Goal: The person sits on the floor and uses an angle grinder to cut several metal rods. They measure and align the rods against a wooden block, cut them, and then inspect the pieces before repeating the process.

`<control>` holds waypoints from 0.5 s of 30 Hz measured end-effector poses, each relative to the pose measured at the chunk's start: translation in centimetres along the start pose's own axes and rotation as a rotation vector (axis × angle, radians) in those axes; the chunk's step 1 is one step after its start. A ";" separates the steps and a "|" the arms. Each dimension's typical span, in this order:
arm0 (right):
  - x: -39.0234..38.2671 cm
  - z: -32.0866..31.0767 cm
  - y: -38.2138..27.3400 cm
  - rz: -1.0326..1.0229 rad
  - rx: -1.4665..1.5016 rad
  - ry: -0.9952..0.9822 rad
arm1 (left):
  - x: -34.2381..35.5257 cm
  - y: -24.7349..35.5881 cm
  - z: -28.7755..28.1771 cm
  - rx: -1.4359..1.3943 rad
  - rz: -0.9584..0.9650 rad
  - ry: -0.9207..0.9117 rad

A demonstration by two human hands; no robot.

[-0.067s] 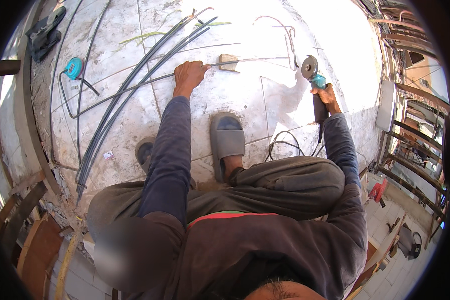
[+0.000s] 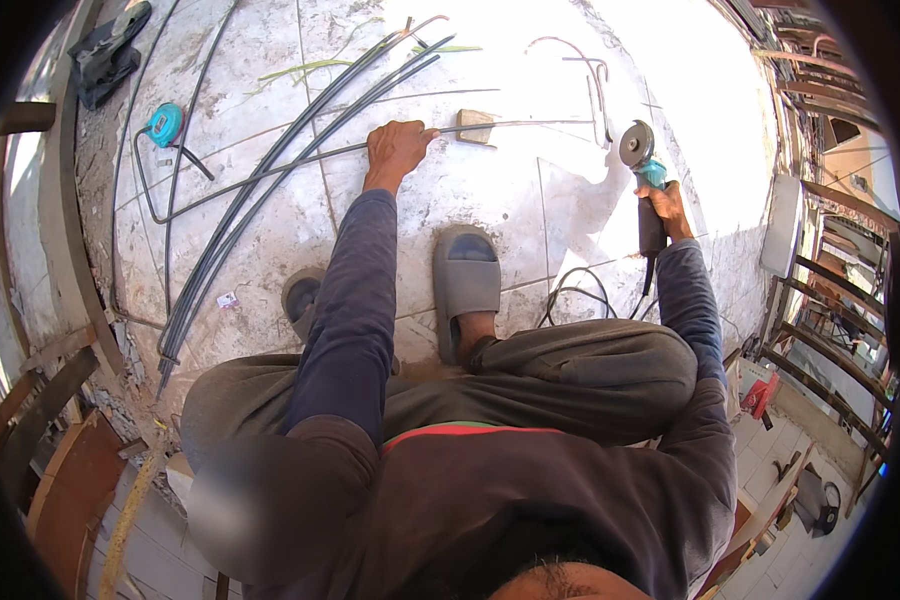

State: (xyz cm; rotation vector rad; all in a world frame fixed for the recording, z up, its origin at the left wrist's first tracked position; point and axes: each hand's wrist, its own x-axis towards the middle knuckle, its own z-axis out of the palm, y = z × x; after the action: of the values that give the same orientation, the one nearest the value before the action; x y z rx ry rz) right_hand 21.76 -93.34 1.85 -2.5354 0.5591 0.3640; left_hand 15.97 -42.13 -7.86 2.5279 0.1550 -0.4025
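The left hand's (image 2: 398,153) fingers clasp a bent metal rod (image 2: 338,153) running rightward across a wooden block (image 2: 478,117) on the floor (image 2: 510,215), toward the angle grinder (image 2: 652,174) gripped in the right hand (image 2: 671,210).

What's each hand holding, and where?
Left hand: the bent metal rod, partway along. Right hand: the grinder, by its body, behind the disc.

a head-worn fisheye looks steeply downward
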 end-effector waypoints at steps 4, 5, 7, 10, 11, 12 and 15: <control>-2.2 0.0 -0.1 0.144 0.168 -0.182 | 0.2 0.5 0.4 -0.043 0.002 0.042; -2.1 -0.1 0.9 0.163 0.162 -0.183 | 0.2 0.6 0.4 -0.074 0.016 0.068; -3.2 0.8 1.3 0.181 0.305 -0.180 | 0.0 -0.1 0.5 -0.073 0.085 0.112; -3.7 1.7 1.3 0.250 0.314 -0.185 | -0.7 -0.5 0.3 -0.015 0.093 0.151; -3.7 1.8 1.8 0.256 0.329 -0.182 | -0.9 -0.4 0.0 0.012 0.085 0.160; -3.6 1.9 2.3 0.259 0.354 -0.175 | -0.7 -0.5 0.2 0.009 0.079 0.156; -3.5 2.2 2.1 0.239 0.400 -0.144 | -0.2 -1.0 -0.7 -0.040 0.228 0.335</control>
State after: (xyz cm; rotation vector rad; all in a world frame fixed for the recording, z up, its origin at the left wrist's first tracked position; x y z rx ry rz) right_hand 17.44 -92.71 0.40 -2.0485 0.7944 0.4647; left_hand 15.82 -40.87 -7.75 2.5194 0.0008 0.1146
